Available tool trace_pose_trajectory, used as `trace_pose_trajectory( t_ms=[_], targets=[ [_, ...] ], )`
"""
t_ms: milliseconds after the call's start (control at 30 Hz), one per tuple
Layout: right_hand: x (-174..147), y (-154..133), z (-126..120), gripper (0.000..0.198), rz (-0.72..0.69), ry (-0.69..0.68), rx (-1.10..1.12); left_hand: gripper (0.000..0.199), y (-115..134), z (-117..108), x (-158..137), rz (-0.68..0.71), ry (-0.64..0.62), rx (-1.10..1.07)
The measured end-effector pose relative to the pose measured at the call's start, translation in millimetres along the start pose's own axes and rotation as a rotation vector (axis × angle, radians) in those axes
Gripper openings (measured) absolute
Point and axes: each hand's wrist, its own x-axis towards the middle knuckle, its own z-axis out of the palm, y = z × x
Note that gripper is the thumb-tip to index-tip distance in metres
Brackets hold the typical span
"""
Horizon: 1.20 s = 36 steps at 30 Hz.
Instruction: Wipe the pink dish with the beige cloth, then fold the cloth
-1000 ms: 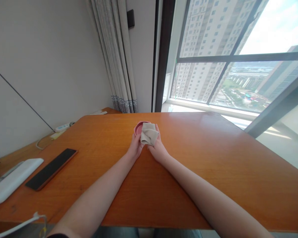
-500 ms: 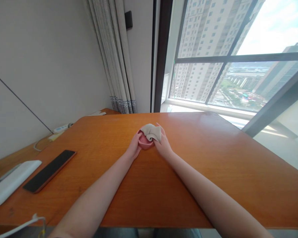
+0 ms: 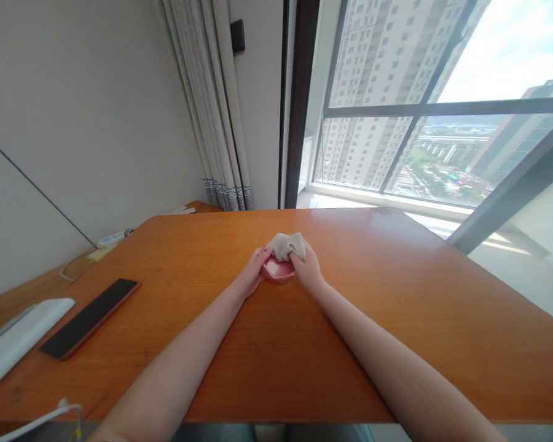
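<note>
A pink bowl [image 3: 278, 271] is tilted toward me over the middle of the wooden table. My left hand [image 3: 254, 268] is closed around its left rim, thumb on top. A light grey cloth [image 3: 283, 244] lies bunched over the bowl's far rim. My right hand [image 3: 308, 265] pinches that cloth against the right side of the bowl, with the thumb pointing inward. The fingers behind the cloth and under the bowl are hidden.
The wooden table [image 3: 203, 252] spreads around both arms. On the left lie a dark flat slab [image 3: 90, 318] with an orange edge and a white device [image 3: 25, 337]. A power strip [image 3: 113, 238] sits by the wall, and a white cable [image 3: 37, 420] hangs at the near left edge.
The bowl and both hands have shifted slightly right and toward me. The cloth has bunched up farther along the far rim, and more of the bowl's inside shows.
</note>
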Motion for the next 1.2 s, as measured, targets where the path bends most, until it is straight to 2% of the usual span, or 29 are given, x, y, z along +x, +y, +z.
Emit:
trace_pose_trajectory(
  t_ms=[67, 200, 333, 467, 633, 800, 900, 1000, 1067, 1133, 1200],
  targets=[
    [-2.5, -1.8, 3.3, 0.024, -0.051, -0.05, -0.033, 0.037, 2.4, 0.9, 0.9, -0.008, 0.018, -0.002],
    [-17.1, -10.0, 21.8, 0.033, -0.073, -0.012, -0.066, 0.037, 9.7, 6.1, 0.3, 0.101, 0.03, -0.114],
    [-23.9, -19.4, 30.3, 0.039, -0.056, 0.006, -0.092, 0.042, 16.7, 11.3, -5.1, 0.153, -0.111, -0.12],
    [-13.0, -21.6, 13.4, 0.038, -0.033, 0.075, -0.054, 0.05, 15.8, 10.5, -7.9, 0.046, -0.2, -0.138],
    [-4.1, -14.3, 0.0, 0.028, -0.067, -0.056, -0.041, 0.04, 11.6, 5.7, -5.2, -0.046, -0.11, -0.064],
    [-13.8, -9.5, 22.4, 0.041, -0.032, -0.062, -0.034, 0.033, 10.8, 5.1, -0.8, 0.088, 0.068, -0.162],
    [-18.6, -10.6, 31.2, 0.046, -0.019, -0.028, -0.034, 0.034, 10.7, 5.4, -0.1, 0.17, 0.012, -0.192],
    [-16.5, -11.9, 24.3, 0.05, -0.041, 0.043, -0.051, 0.04, 11.7, 3.3, -1.2, 0.069, -0.145, -0.178],
    [-12.2, -11.6, 14.5, 0.044, -0.037, 0.081, -0.046, 0.049, 12.5, 0.7, -2.6, -0.041, -0.205, -0.158],
    [-7.7, -10.2, 5.7, 0.037, -0.052, 0.04, -0.042, 0.054, 12.6, -1.5, -4.0, -0.127, -0.238, -0.132],
    [-4.9, -8.6, 1.5, 0.034, -0.088, -0.048, -0.052, 0.049, 11.5, -2.4, -4.6, -0.142, -0.208, -0.106]
  ],
)
